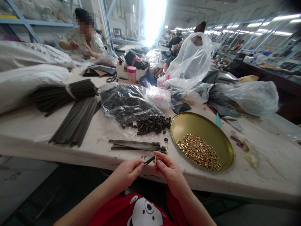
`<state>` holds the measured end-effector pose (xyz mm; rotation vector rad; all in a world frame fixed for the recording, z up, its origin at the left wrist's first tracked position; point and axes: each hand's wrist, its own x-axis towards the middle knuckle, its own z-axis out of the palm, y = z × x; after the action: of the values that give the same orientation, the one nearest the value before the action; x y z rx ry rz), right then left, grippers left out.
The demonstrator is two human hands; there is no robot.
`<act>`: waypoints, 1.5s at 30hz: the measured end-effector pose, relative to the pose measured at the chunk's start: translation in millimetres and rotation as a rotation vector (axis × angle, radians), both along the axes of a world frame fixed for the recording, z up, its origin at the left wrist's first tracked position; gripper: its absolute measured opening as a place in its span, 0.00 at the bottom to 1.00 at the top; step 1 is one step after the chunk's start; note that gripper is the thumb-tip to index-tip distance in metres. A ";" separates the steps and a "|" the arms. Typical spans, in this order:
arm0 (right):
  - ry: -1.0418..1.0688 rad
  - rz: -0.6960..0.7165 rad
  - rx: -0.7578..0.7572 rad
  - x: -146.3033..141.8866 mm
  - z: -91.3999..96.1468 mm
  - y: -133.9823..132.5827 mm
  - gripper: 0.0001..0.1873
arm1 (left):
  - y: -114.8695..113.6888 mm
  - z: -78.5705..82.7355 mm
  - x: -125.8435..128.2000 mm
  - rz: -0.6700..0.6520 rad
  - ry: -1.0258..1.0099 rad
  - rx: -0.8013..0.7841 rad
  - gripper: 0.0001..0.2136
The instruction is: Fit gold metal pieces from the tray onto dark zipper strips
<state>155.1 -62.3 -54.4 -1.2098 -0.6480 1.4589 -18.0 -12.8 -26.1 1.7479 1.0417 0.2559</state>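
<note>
Bottom centre: left hand pinches a dark strip, right hand pinches a gold buckle at its tip; gold tray of buckles at right on the bench

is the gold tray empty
No, the gold tray holds a pile of small gold buckles on its near side.

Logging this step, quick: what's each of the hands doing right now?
Left hand: closed, pinching the end of a thin dark strip.
Right hand: closed, pinching a small gold buckle at the strip's tip.
</note>
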 end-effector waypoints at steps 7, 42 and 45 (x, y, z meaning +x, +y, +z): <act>-0.153 -0.049 0.045 -10.5 -3.4 1.2 0.18 | 0.8 -4.6 14.8 0.041 -0.058 0.009 0.14; -0.038 -0.065 0.050 -14.8 -3.6 -1.2 0.17 | 0.8 -11.6 17.4 0.072 -0.046 0.028 0.16; -0.015 -0.102 0.054 -12.0 -3.7 -1.2 0.16 | 3.2 -9.9 10.6 0.073 -0.053 0.010 0.15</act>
<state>143.1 -63.6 -58.0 -1.1957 -0.6227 1.3412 -7.4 -9.6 -36.0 1.7052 1.0683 0.3517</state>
